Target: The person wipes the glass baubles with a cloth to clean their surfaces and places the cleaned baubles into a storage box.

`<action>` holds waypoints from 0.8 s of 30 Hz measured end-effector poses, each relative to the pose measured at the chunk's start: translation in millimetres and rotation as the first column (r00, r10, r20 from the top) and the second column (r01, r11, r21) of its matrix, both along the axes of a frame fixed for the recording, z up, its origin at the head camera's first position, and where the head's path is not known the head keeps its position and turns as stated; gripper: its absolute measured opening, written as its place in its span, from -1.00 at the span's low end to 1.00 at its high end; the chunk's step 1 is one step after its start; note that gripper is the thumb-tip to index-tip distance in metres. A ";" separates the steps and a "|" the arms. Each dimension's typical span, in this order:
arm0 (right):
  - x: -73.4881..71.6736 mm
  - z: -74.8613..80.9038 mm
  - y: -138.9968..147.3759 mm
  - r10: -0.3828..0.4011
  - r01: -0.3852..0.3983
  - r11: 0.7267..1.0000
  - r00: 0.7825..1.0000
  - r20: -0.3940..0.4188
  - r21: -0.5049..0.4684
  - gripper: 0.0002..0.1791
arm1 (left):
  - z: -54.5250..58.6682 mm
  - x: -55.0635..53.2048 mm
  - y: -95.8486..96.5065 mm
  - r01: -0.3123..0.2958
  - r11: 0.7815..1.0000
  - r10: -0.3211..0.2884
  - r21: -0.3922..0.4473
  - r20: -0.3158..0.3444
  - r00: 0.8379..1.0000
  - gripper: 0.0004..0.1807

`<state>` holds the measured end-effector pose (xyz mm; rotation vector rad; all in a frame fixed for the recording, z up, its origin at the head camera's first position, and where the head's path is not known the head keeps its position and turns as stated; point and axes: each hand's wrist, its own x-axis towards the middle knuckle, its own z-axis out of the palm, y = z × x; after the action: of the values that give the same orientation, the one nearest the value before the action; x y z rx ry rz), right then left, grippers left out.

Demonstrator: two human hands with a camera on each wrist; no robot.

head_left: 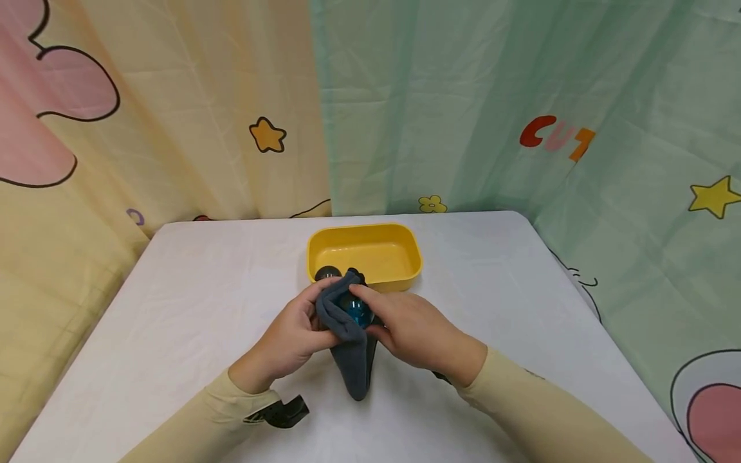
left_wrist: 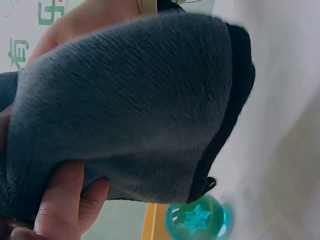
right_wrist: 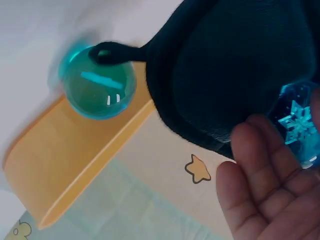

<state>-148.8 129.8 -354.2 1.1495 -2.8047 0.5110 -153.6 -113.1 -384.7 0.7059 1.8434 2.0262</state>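
A dark grey-blue cloth [head_left: 352, 363] with a black edge hangs between the two hands above the table. My left hand [head_left: 289, 335] grips the cloth at its left side, and its fingertips [left_wrist: 62, 200] press the fabric in the left wrist view. My right hand [head_left: 421, 326] holds a clear blue ball [head_left: 359, 313] against the cloth's fold. Inside that ball a snowflake shape shows in the right wrist view, where the cloth partly covers it. A small black loop [right_wrist: 117, 53] sticks out from the cloth's edge.
Beyond the hands stands a yellow tray [head_left: 410, 280] on the white-covered table [head_left: 197, 308]. A second clear ball [right_wrist: 100, 90], greenish-blue, is at the tray's near left corner, partly behind the cloth and left hand in the head view. Printed curtains [head_left: 405, 116] enclose the table.
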 end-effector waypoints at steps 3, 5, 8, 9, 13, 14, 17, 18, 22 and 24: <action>-0.8 -0.7 -3.0 -0.059 0.062 0.998 0.993 0.101 -0.026 -0.37 | -0.1 0.6 -0.8 0.013 1.000 -0.013 -0.005 -0.009 1.000 -0.13; -2.2 -1.9 -5.5 -0.095 0.114 0.990 0.975 0.203 -0.084 -0.52 | -0.1 0.9 -1.6 0.019 1.000 -0.019 -0.013 -0.015 1.000 -0.11; -4.8 -5.4 -8.2 -0.079 0.137 0.974 0.953 0.291 -0.182 -0.62 | 0.4 0.9 -3.4 0.011 1.000 -0.012 -0.026 -0.031 0.999 -0.10; -5.2 -5.8 -9.0 -0.069 0.135 0.970 0.950 0.305 -0.201 -0.64 | 0.7 0.8 -3.9 0.006 1.000 -0.007 -0.031 -0.035 0.999 -0.10; -2.8 -2.7 -9.0 -0.061 0.122 0.975 0.951 0.304 -0.185 -0.51 | 1.3 0.6 -5.2 -0.002 0.999 0.000 -0.036 -0.045 0.999 -0.12; -1.9 -1.1 -8.6 -0.065 0.120 0.978 0.951 0.302 -0.169 -0.44 | 1.2 0.6 -5.4 0.000 0.999 -0.001 -0.032 -0.044 0.999 -0.13; 1.3 4.1 -7.1 -0.060 0.095 0.989 0.959 0.278 -0.114 -0.21 | 0.3 0.1 -6.1 -0.003 1.000 0.003 -0.008 -0.036 0.999 -0.14; 2.2 5.5 -6.8 -0.052 0.078 0.993 0.964 0.259 -0.090 -0.13 | 0.0 -0.2 -6.3 -0.006 1.000 0.006 0.001 -0.034 0.999 -0.14; 5.6 6.2 -5.9 -0.010 0.010 1.000 0.999 0.049 0.006 -0.08 | -0.4 -0.5 -6.1 -0.004 0.999 0.005 0.033 -0.030 1.000 -0.15; 6.6 5.9 -6.1 -0.003 0.006 0.999 0.996 -0.094 0.031 -0.13 | -0.8 -0.5 -6.1 0.002 0.999 -0.001 0.033 -0.032 0.999 -0.15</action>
<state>-142.2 123.6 -348.3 1.1418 -2.7439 0.4026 -154.1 -119.1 -385.5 0.7531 1.8301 2.0610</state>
